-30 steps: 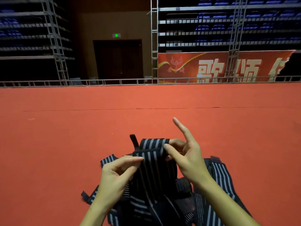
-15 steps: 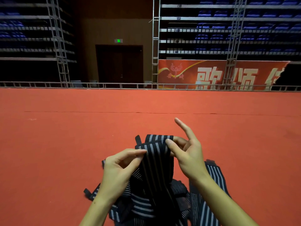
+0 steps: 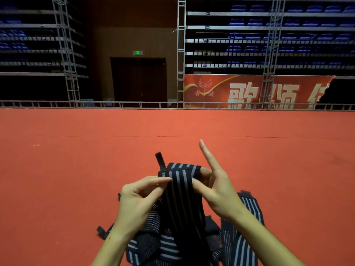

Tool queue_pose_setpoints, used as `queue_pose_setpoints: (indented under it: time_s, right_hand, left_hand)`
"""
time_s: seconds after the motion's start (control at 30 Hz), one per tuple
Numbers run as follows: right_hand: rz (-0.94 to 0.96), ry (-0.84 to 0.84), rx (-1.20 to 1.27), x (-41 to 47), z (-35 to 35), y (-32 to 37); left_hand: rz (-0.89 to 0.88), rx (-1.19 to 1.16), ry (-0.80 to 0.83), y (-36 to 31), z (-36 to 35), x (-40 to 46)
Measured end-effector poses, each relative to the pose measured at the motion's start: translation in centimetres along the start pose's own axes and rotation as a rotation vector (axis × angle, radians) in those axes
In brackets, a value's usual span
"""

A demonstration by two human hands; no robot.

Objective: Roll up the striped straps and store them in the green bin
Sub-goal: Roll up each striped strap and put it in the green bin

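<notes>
Red carpet (image 3: 76, 179) under dark bleachers (image 3: 269, 35); both hands pinch a striped strap (image 3: 178, 181).

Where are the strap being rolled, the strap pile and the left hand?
strap being rolled (image 3: 178, 175): head view, on the folded striped top between the hands.
strap pile (image 3: 169, 244): head view, on a striped strap lying on the red floor.
left hand (image 3: 140, 198): head view, on the back of the hand.
</notes>
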State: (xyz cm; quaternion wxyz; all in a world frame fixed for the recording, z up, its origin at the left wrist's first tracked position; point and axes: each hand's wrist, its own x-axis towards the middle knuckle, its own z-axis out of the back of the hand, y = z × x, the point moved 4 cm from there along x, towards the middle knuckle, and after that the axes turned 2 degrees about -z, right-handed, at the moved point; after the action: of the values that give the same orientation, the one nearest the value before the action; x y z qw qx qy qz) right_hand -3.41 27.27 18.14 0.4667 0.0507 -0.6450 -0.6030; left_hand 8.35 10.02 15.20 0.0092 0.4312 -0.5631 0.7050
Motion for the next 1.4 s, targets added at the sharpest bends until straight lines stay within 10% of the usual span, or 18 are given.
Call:
queue_pose_setpoints:
  time_s: [0.43,1.4]
  right_hand:
    - [-0.054,-0.259,0.157,0.4,2.8,0.9]
    - [-0.124,-0.38,0.39,-0.4,5.0,0.3]
  left_hand:
    - [0.027,-0.057,-0.197,0.7,1.7,-0.2]
    - [-0.322,0.418,-0.021,0.5,-6.0,-1.0]
